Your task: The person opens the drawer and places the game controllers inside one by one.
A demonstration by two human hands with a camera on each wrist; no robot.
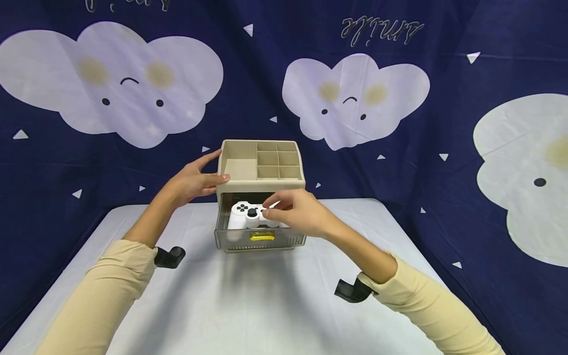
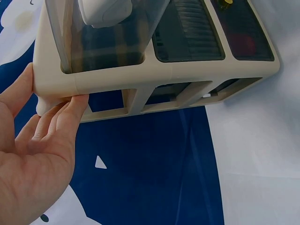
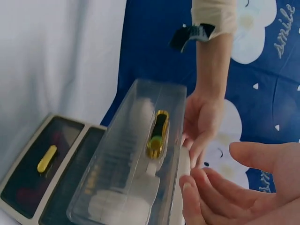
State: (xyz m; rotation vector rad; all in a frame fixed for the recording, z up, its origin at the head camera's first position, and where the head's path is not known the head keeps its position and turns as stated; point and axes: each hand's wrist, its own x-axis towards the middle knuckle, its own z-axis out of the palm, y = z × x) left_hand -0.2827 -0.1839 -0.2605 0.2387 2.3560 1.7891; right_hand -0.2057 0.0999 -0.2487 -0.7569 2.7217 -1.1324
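Observation:
A cream desk organizer (image 1: 261,186) with drawers stands at the far side of the table. Its clear top drawer (image 1: 286,240), with a gold handle (image 1: 263,236), is pulled out. Inside lies a white game controller (image 1: 238,220), its right part hidden behind my right hand (image 1: 302,212). That hand is over the drawer; in the right wrist view its thumb stands well apart from the fingers, and nothing is between them. My left hand (image 1: 192,181) grips the organizer's upper left edge, thumb on the front top corner and fingers along the side (image 2: 44,140).
Open compartments (image 1: 268,159) fill the organizer's top. Lower dark drawers (image 3: 47,164) are closed, with something reddish inside one. A white cloth covers the table (image 1: 248,305). Behind hangs a navy curtain (image 1: 253,98) with cloud prints.

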